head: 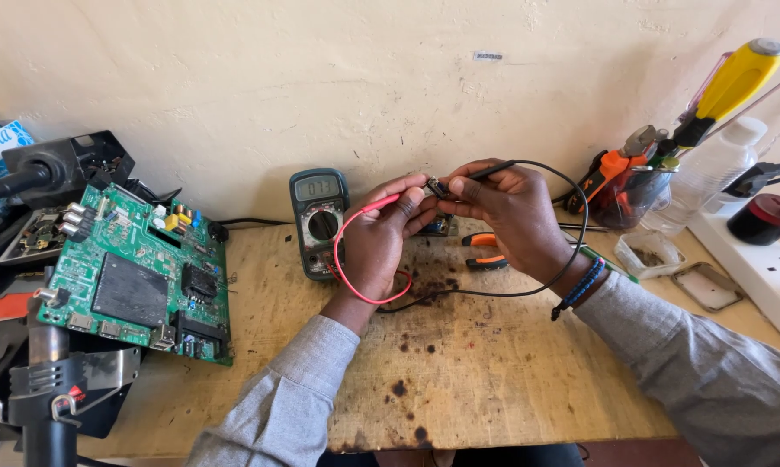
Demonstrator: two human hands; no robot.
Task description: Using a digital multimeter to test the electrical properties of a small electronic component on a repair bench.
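My two hands meet above the back middle of the worktop (494,380), close to the wall. In front of them, toward the near edge, the stained wood is free and gives room. My left hand (381,233) clenches the red probe (379,204); my right hand (511,203) clenches the black probe (492,170). Both tips touch a small part (438,187) pinched between my fingertips. The meter (320,220) stands just left, the green circuit board (139,277) at the left edge, and pliers (485,251) lie under my right hand.
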